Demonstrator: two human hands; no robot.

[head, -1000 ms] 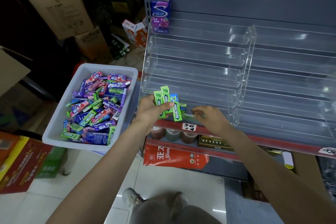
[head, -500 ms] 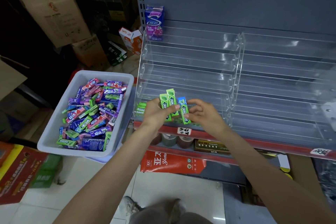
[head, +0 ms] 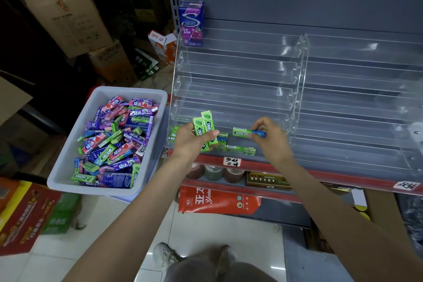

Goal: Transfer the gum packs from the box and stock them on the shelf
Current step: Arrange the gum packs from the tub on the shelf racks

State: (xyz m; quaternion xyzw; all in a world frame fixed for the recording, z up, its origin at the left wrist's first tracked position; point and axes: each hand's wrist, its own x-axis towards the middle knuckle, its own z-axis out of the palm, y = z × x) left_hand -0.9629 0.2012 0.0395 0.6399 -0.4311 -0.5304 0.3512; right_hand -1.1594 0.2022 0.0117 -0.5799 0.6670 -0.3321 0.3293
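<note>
Right now my right hand (head: 271, 138) pinches one slim green Doublemint gum pack with a blue end (head: 248, 132) between thumb and fingertips, holding it level over the lowest tier of the clear acrylic stepped display rack (head: 231, 89). My left hand (head: 191, 142) is curled round a small bunch of upright green gum packs (head: 206, 127), thumb pressed across their fronts, just left of the other hand and in front of the same tier. Below and between my hands, a few green packs already lie flat in that bottom tier (head: 240, 150), with more stacked at its left end (head: 175, 132). At the rack's top left corner stands a tall purple gum carton (head: 191, 22). Just beside the rack on the left sits the pale grey plastic bin (head: 68, 155), heaped with loose green, purple, blue and red gum packs (head: 116, 139). Under the rack runs a red shelf edge with a handwritten white label (head: 231, 162).
</note>
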